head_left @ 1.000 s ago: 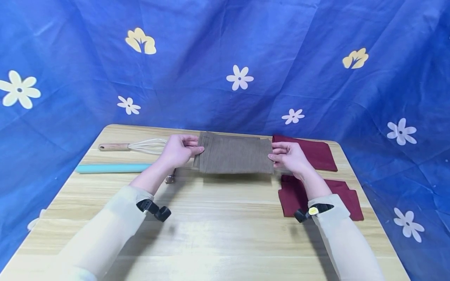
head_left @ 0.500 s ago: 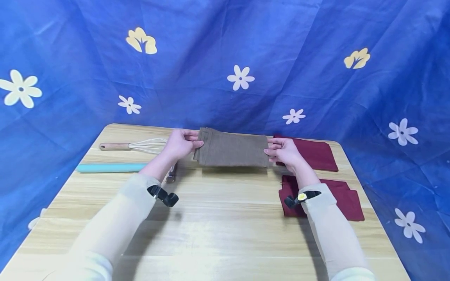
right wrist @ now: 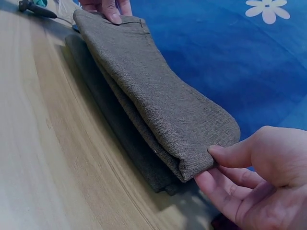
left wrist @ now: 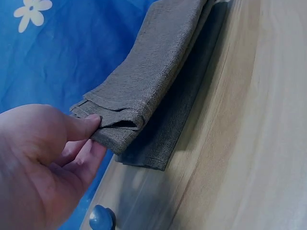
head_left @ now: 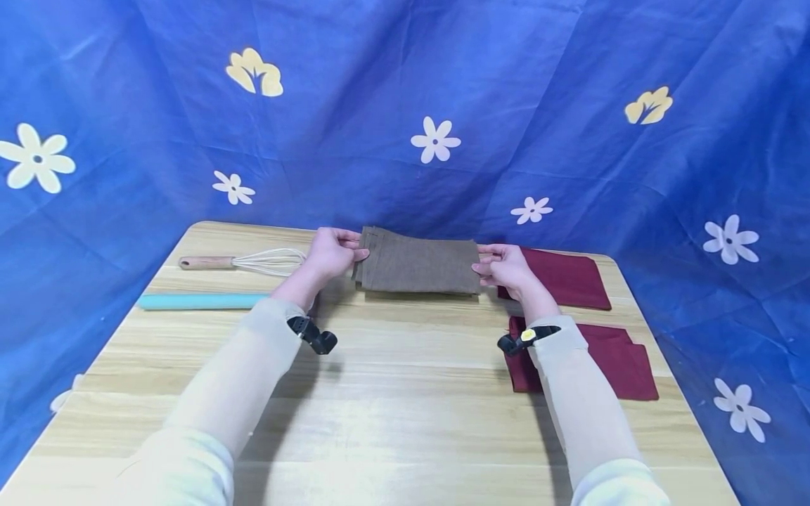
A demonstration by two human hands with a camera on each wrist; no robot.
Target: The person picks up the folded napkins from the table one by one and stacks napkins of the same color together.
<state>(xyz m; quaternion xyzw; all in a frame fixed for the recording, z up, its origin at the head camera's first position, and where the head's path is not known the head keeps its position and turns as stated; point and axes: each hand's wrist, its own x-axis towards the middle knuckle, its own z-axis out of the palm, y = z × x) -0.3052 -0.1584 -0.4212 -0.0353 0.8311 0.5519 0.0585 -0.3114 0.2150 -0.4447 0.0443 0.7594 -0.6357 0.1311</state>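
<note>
Left hand (head_left: 329, 254) pinches the left end of the folded brown cloth (head_left: 419, 266), right hand (head_left: 505, 267) pinches the right end; the cloth spans between both grips, just above the worktop (head_left: 392, 407). Nearer than the right grip: red cloth (head_left: 616, 355). Just right of it: second red cloth (head_left: 569, 275). Left of the left grip: teal roller (head_left: 196, 301), whisk (head_left: 243, 262).

A pale wood-grain surface (head_left: 392, 422) carries everything here. At about ten o'clock lies a wire whisk (head_left: 243, 262) with a wooden handle, and just nearer than it a turquoise rod (head_left: 199, 301), both lengthwise left to right. At two o'clock a dark red cloth (head_left: 566, 277) lies flat; a second folded dark red cloth (head_left: 616, 358) rests at three o'clock, near the right edge.
</note>
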